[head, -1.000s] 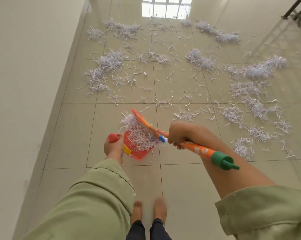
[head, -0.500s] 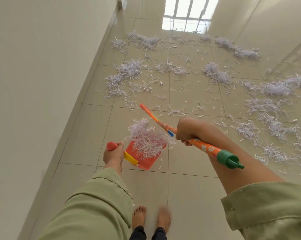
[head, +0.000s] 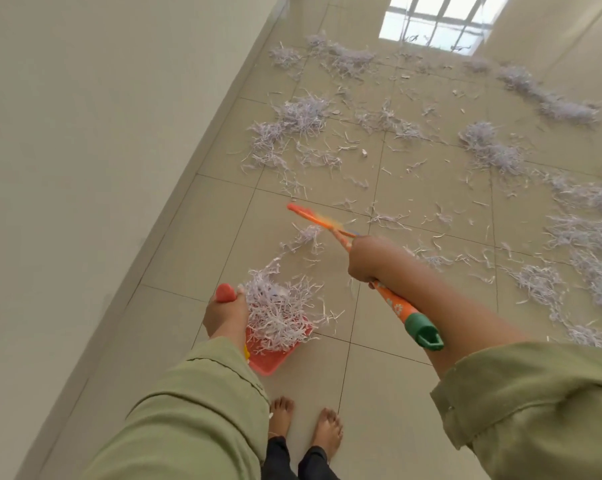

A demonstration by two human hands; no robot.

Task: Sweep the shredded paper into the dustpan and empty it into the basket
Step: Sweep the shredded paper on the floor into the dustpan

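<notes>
1. The left hand [head: 225, 311] is wrapped round the red grip of the dustpan [head: 275, 356], holding the pan clear of the tiled floor [head: 202, 251] by the look of it — and it is heaped, shredded paper [head: 280, 306] piled above the rim with strands hanging over the front lip.

2. The right hand [head: 363, 258] is closed round the orange shaft of the broom [head: 393, 299], well below its green end cap; the head reaches out over the tiles, blurred, so whether it touches the floor I cannot tell.

3. A small tuft of shreds lies on the floor just beside the broom head, between it and the pan. Far more lies beyond, in clumps across the tiles toward the window [head: 434, 22].

4. I'd judge the step in hand to be the sweeping of one load, nearly done — the pan looks about as full as it can carry.

5. No basket is in view. The next move, to my eye, calls for keeping the pan level and moving gently, since the overhanging strands would shed at a tilt or a jolt.
</notes>
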